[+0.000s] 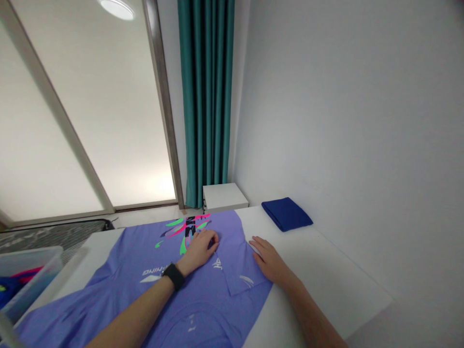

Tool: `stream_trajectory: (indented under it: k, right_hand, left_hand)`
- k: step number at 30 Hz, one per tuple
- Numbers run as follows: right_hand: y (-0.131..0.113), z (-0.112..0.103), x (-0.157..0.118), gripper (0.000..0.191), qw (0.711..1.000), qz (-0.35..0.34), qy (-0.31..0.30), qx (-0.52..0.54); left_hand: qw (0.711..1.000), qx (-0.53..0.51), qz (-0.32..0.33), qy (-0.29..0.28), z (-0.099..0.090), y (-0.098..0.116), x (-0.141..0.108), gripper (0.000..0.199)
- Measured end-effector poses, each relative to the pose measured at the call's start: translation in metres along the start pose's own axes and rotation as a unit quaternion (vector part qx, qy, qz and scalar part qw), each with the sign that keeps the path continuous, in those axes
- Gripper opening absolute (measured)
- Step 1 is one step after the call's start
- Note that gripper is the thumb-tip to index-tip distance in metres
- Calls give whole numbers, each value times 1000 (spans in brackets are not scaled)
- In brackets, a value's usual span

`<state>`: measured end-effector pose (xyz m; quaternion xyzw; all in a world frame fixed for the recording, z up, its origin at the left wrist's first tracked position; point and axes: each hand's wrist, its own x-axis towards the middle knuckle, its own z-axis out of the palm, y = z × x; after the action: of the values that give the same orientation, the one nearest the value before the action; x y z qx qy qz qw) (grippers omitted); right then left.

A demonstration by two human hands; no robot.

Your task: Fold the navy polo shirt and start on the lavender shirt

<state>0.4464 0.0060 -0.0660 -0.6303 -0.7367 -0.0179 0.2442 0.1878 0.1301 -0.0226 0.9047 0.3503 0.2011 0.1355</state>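
A purple T-shirt (188,290) lies spread on the white table, its collar towards me and a multicoloured print at the far end. On the right, one sleeve (241,273) is folded inwards over the body. My left hand (203,247), with a black watch (174,276) on its wrist, rests on the shirt's middle beside the print. Its fingers are curled and seem to pinch the fabric; the fingertips are partly hidden. Along the shirt's right edge, my right hand (268,260) lies with its fingers stretched out and apart, touching the folded sleeve.
A folded dark blue cloth (287,214) lies at the back right of the white table (326,270), near the wall. To the left stands a clear plastic bin (43,285) with clothes inside. Behind the table are a small white cabinet (224,195) and a green curtain (208,106).
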Motion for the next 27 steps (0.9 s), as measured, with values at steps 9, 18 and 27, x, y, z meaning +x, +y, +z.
stream_trajectory:
  k: [9, 18, 27]
  right_hand:
    - [1, -1, 0, 42, 1000, -1, -1, -4]
    - [-8, -4, -3, 43, 999, 6, -17, -31]
    - [-55, -33, 2, 35, 999, -27, 2, -46]
  left_hand:
    - [999, -20, -17, 28, -4, 1, 1, 11]
    - [1000, 13, -8, 7, -1, 1, -2, 17]
    - [1000, 16, 0, 15, 0, -2, -2, 18]
